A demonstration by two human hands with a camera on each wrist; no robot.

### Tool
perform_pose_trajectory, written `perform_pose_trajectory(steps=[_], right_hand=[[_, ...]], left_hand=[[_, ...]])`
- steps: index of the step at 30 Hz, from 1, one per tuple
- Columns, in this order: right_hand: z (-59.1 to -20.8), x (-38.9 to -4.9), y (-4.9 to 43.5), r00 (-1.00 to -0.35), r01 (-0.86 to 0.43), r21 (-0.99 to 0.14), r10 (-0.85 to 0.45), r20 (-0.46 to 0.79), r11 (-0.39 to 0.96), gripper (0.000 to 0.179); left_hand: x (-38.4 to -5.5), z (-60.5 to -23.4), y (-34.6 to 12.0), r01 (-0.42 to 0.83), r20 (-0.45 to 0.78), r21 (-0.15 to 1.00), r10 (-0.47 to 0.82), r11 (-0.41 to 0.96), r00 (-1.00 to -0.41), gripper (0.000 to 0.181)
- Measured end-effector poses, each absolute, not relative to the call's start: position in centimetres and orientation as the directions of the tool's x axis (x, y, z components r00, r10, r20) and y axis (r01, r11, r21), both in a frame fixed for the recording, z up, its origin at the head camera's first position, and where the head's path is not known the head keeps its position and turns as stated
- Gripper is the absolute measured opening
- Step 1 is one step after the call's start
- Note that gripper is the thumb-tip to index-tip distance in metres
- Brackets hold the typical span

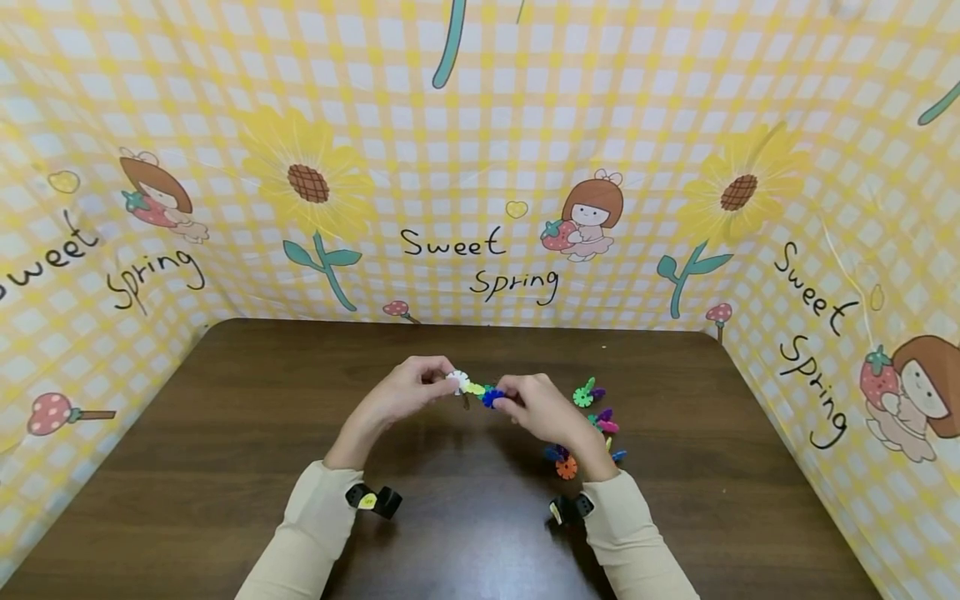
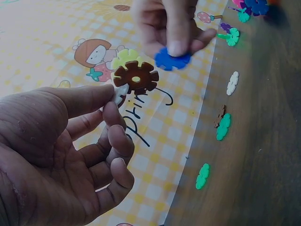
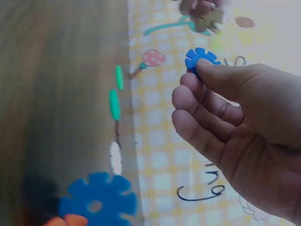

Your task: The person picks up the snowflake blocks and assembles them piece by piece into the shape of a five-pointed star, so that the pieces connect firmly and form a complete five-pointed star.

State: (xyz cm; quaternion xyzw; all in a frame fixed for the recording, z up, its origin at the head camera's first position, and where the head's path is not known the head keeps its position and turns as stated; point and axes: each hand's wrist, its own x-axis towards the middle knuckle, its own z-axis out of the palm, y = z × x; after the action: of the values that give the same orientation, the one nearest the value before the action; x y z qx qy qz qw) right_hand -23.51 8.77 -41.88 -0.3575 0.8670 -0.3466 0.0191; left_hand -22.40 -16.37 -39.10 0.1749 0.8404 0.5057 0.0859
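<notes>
My left hand pinches a white notched snowflake disc between thumb and forefinger. Joined to that disc are a brown notched disc and a pale yellow-green one. Facing it, my right hand pinches a blue notched disc between thumb and fingers. In the left wrist view the blue disc is a little apart from the brown one. Both hands are over the far middle part of the table. The right wrist view shows the left hand's pieces only as a blur at the top.
Loose green discs, a white disc and a brown one lie on the brown table beyond the hands. At right are joined clusters: green and purple, pink and purple, orange and blue. A checked cloth encloses the table's back and sides.
</notes>
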Motion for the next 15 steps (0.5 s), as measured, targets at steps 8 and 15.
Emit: perform_pose_trajectory(steps=[8,15], right_hand=[[-40.8,-23.4,9.4,-0.753,-0.583,-0.660,-0.620,0.219,0.475,0.011],[-40.6,-23.2,9.4,-0.751,-0.568,-0.677,-0.631,0.193,0.469,0.011]], left_hand=[[-22.4,-39.0,-16.4,0.224,0.046,0.877,0.390,0.425,-0.920,0.013],[-22.3,-39.0,-16.2,0.222,0.044,0.872,0.382,0.437,-0.923,0.012]])
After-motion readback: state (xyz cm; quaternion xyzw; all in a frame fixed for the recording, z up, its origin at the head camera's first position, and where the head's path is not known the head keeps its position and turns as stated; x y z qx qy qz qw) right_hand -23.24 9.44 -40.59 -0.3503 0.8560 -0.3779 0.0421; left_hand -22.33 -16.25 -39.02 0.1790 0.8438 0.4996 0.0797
